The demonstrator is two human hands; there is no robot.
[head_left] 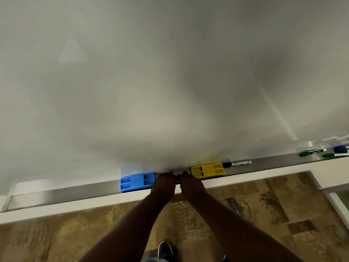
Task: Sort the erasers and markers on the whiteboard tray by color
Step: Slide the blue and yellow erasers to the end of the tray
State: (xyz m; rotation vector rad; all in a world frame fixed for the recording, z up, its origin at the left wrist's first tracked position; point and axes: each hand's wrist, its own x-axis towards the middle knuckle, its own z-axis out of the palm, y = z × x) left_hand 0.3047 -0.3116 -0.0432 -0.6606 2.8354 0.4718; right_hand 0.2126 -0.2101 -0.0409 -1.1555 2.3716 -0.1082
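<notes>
Left hand (164, 183) | right hand (190, 183) | fingers curled on tray (62, 191) between blue eraser (137, 182), yellow eraser (207, 170) | grasp unclear.

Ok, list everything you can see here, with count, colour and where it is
Whiteboard: one, white, fills the upper view.
Tray: one, silver, along the board's lower edge.
Blue eraser: one, on the tray, left of the hands.
Yellow eraser: one, on the tray, right of the hands.
Black marker: one, beside the yellow eraser.
Far-right markers: several, green, black and blue; blurred.
Shoe: one, dark, on the patterned floor.
Left hand, right hand: on the tray between the erasers; what they hold is hidden.
</notes>
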